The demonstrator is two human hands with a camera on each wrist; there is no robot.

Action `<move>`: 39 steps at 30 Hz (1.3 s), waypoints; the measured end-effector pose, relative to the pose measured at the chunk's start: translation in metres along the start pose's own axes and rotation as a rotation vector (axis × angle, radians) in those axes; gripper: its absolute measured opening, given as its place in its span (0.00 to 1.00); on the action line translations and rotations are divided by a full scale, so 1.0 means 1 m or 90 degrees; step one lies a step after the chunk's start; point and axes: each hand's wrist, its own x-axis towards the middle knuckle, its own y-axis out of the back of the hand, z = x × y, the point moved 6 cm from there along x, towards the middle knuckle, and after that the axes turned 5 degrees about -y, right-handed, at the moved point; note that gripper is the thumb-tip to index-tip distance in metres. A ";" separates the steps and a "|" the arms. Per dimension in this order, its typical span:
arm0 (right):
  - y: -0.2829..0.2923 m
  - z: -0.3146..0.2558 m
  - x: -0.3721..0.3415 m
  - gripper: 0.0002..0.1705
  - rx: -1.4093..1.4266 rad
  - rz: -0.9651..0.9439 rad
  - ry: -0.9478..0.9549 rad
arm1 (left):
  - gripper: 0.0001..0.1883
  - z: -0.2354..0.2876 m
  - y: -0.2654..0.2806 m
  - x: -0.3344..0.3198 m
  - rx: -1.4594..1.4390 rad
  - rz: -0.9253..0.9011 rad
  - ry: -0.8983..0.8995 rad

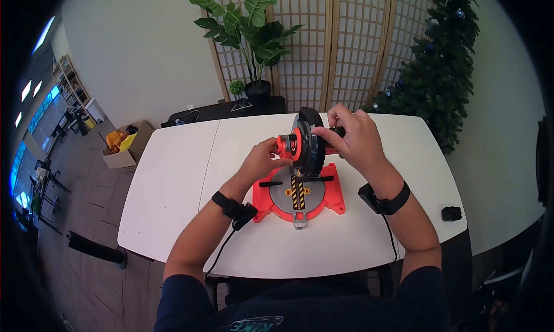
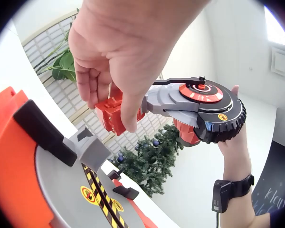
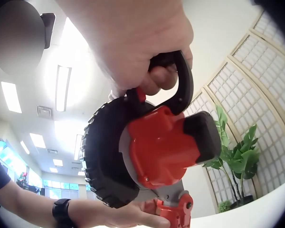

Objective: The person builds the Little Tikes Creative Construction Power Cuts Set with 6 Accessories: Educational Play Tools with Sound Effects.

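The upper part of a toy miter saw (image 1: 312, 144) is held up over its base by both hands. My left hand (image 1: 259, 161) pinches the red hinge block (image 2: 111, 115) at its rear end between thumb and fingers. My right hand (image 1: 359, 137) grips the black loop handle (image 3: 184, 80), its fingers passing through the loop. A ribbed black guard and a grey toothed blade (image 2: 179, 117) show on the saw's side. On the table sits the red and grey saw base (image 1: 336, 202), with a striped center strip. Its grey post (image 2: 91, 150) stands apart from the hinge block.
The white table (image 1: 167, 199) carries a small black object (image 1: 451, 213) at its right edge. Behind stand a potted plant (image 1: 257, 43), a lattice screen (image 1: 352, 49) and a decorated tree (image 1: 427, 84). An open cardboard box (image 1: 122, 159) lies on the floor to the left.
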 end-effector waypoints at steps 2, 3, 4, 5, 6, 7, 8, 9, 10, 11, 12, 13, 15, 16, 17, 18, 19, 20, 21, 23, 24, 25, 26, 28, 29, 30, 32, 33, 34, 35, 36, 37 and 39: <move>-0.001 0.001 0.007 0.27 0.006 -0.014 -0.014 | 0.27 0.001 -0.002 0.003 -0.013 -0.011 -0.005; -0.002 0.002 0.009 0.27 0.012 -0.027 -0.028 | 0.27 0.002 -0.003 0.005 -0.027 -0.021 -0.010; -0.004 0.002 0.012 0.27 0.012 -0.027 -0.028 | 0.27 0.000 -0.003 0.007 -0.026 -0.021 -0.010; -0.007 0.004 0.014 0.26 0.014 -0.039 -0.039 | 0.28 -0.003 -0.005 0.010 0.008 -0.046 0.001; -0.010 0.005 0.015 0.26 0.016 -0.052 -0.050 | 0.29 -0.005 -0.008 0.012 0.042 -0.071 0.011; -0.012 0.006 0.016 0.26 0.016 -0.052 -0.050 | 0.29 -0.006 -0.009 0.012 0.042 -0.071 0.011; -0.013 0.005 0.016 0.26 -0.001 -0.039 -0.031 | 0.30 -0.005 -0.010 0.013 0.055 -0.061 0.002; -0.013 0.004 0.017 0.26 -0.018 -0.026 -0.013 | 0.31 -0.005 -0.010 0.012 0.067 -0.052 -0.006; -0.015 0.004 0.017 0.26 -0.018 -0.026 -0.013 | 0.31 -0.006 -0.011 0.013 0.067 -0.052 -0.006; -0.015 0.004 0.016 0.25 -0.023 -0.022 -0.011 | 0.31 -0.008 -0.012 0.013 0.068 -0.064 -0.003; -0.017 0.004 0.016 0.25 -0.028 -0.018 -0.010 | 0.32 -0.009 -0.014 0.013 0.069 -0.077 0.000; -0.019 0.005 0.016 0.25 -0.029 -0.018 -0.010 | 0.32 -0.011 -0.014 0.013 0.069 -0.078 0.000; -0.023 0.006 0.016 0.26 -0.030 -0.009 0.008 | 0.32 -0.016 -0.015 0.014 0.063 -0.078 0.024; -0.023 0.005 0.015 0.26 -0.031 -0.009 0.008 | 0.32 -0.015 -0.015 0.014 0.063 -0.079 0.024; -0.021 0.003 0.015 0.25 -0.028 -0.010 0.004 | 0.33 -0.015 -0.016 0.013 0.045 -0.082 0.033; -0.019 0.001 0.015 0.24 -0.024 -0.011 0.000 | 0.33 -0.014 -0.016 0.012 0.026 -0.086 0.042; -0.018 -0.001 0.016 0.24 -0.024 -0.011 0.000 | 0.33 -0.012 -0.016 0.012 0.027 -0.086 0.042; -0.018 -0.002 0.016 0.24 -0.037 -0.020 0.002 | 0.33 -0.011 -0.015 0.011 0.038 -0.087 0.049; -0.018 -0.004 0.016 0.24 -0.051 -0.030 0.004 | 0.33 -0.010 -0.015 0.010 0.049 -0.087 0.056; -0.017 -0.008 0.013 0.24 -0.061 -0.044 -0.004 | 0.33 -0.017 -0.020 0.010 0.046 -0.106 0.052; -0.018 -0.010 0.011 0.23 -0.072 -0.058 -0.011 | 0.32 -0.021 -0.022 0.010 0.042 -0.124 0.048; -0.016 -0.013 0.009 0.23 -0.073 -0.058 -0.011 | 0.32 -0.021 -0.022 0.010 0.042 -0.124 0.048; -0.016 -0.018 0.006 0.24 -0.073 -0.065 0.004 | 0.30 -0.023 -0.023 0.010 0.057 -0.138 0.058; -0.017 -0.022 0.002 0.24 -0.074 -0.071 0.018 | 0.29 -0.026 -0.024 0.009 0.071 -0.152 0.069; -0.017 -0.024 0.000 0.24 -0.074 -0.059 0.038 | 0.28 -0.029 -0.024 0.009 0.070 -0.151 0.075; -0.017 -0.025 -0.001 0.24 -0.074 -0.048 0.059 | 0.27 -0.032 -0.025 0.009 0.069 -0.151 0.081; -0.017 -0.026 -0.001 0.24 -0.072 -0.041 0.065 | 0.27 -0.023 -0.023 0.008 0.087 -0.151 0.099; -0.017 -0.026 -0.001 0.24 -0.070 -0.035 0.072 | 0.27 -0.019 -0.021 0.007 0.105 -0.151 0.117; -0.017 -0.026 -0.001 0.24 -0.070 -0.035 0.071 | 0.27 -0.015 -0.021 0.007 0.105 -0.151 0.117; -0.018 -0.025 0.000 0.24 -0.073 -0.039 0.069 | 0.27 -0.012 -0.020 0.007 0.108 -0.152 0.123; -0.019 -0.024 0.001 0.24 -0.077 -0.043 0.066 | 0.26 -0.011 -0.020 0.006 0.111 -0.153 0.130; -0.019 -0.023 0.002 0.24 -0.077 -0.043 0.066 | 0.26 -0.013 -0.021 0.006 0.112 -0.153 0.130; -0.019 -0.018 0.006 0.24 -0.061 -0.051 0.049 | 0.26 -0.017 -0.021 0.008 0.089 -0.128 0.093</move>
